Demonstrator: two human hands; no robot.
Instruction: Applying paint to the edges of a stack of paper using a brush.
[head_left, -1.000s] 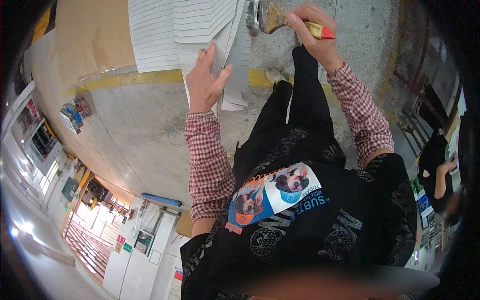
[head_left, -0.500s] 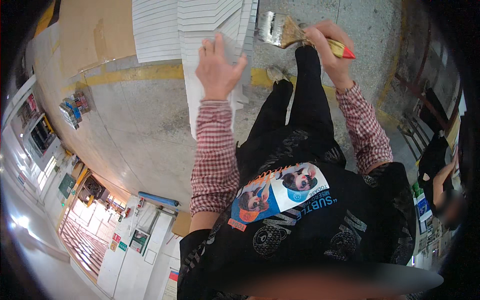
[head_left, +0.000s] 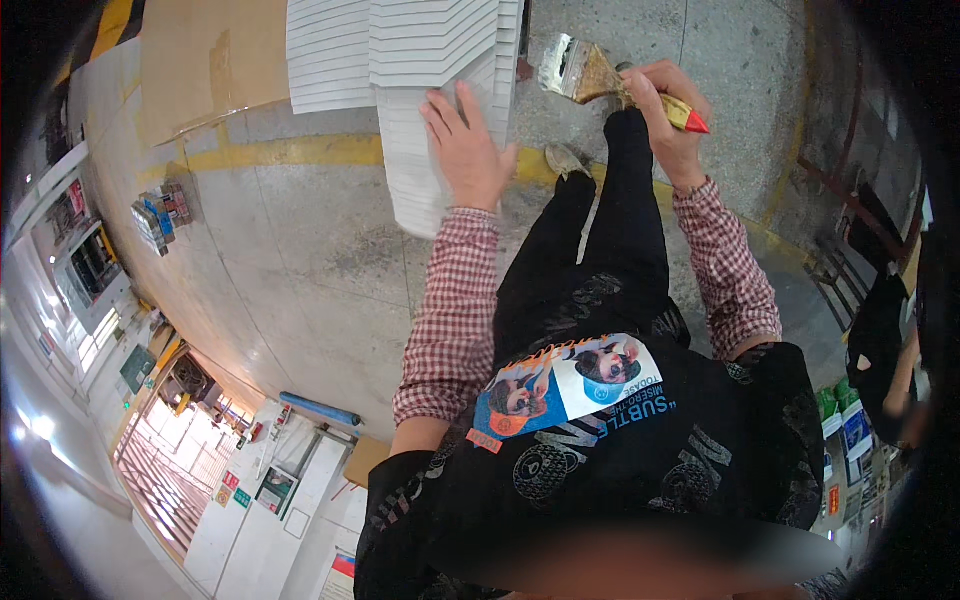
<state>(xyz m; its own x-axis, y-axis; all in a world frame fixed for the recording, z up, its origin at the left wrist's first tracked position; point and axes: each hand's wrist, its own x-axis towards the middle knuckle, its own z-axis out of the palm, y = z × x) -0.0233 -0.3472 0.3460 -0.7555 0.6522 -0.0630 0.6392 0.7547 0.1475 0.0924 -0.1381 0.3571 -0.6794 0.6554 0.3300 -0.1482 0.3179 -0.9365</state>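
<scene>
My left hand (head_left: 470, 150) lies with its fingers spread on a long stack of thin white sheets (head_left: 412, 175). The sheets overlap in a stepped fan, and their near end hangs toward me over the floor. In my right hand (head_left: 675, 115) is a flat paintbrush (head_left: 598, 78), gripped by its yellow, red-tipped handle. Its whitish, coated-looking bristle end points left, a short way from the stack and not touching it.
Further fanned white sheets (head_left: 432, 40) and a brown board (head_left: 212, 65) lie at the far left. A yellow line (head_left: 290, 152) crosses the concrete floor. Small boxes or tins (head_left: 160, 215) stand left. Another person (head_left: 885, 345) is at the right edge beside a metal frame (head_left: 838, 275).
My left hand has shifted right across the sheets. The ragged near edge of the stack now looks more even. The paintbrush has moved slightly right, still in my right hand.
</scene>
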